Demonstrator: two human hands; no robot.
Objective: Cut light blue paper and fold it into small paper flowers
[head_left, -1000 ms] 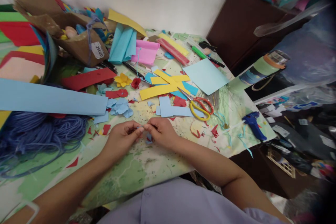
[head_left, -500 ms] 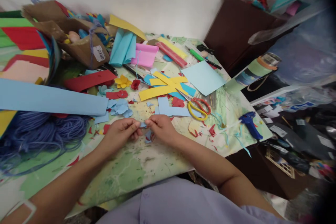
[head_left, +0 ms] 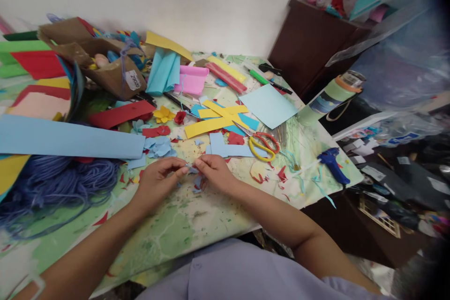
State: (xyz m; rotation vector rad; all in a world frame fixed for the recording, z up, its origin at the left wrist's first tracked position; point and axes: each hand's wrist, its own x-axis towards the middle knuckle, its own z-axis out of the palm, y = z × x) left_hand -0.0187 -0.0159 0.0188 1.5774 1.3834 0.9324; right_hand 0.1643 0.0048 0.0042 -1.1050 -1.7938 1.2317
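Close together over the table's front part, both hands pinch at a small blue piece of paper point(head_left: 193, 169). My left hand point(head_left: 156, 179) has thumb and forefinger closed at its left edge. On the other edge, the fingertips of my right hand point(head_left: 215, 173) are pressed together. Below them lie small blue paper scraps point(head_left: 198, 183). Just beyond the left hand is a pile of blue paper petals point(head_left: 160, 146). Scissors point(head_left: 262, 143) with red and yellow handles rest beyond the right hand, by a blue paper strip point(head_left: 232, 150).
Yellow paper strips point(head_left: 207, 125), a red paper flower point(head_left: 180, 117) and a yellow one point(head_left: 163, 114) lie farther back. Blue yarn point(head_left: 70, 183) and a long blue paper strip point(head_left: 70, 136) fill the left. A glue gun point(head_left: 333, 165) and a bottle point(head_left: 333, 96) stand rightward.
The hands remain at nearly the same spot. My left fingers have loosened slightly and the blue piece has turned between the fingertips. The view has shifted a little.
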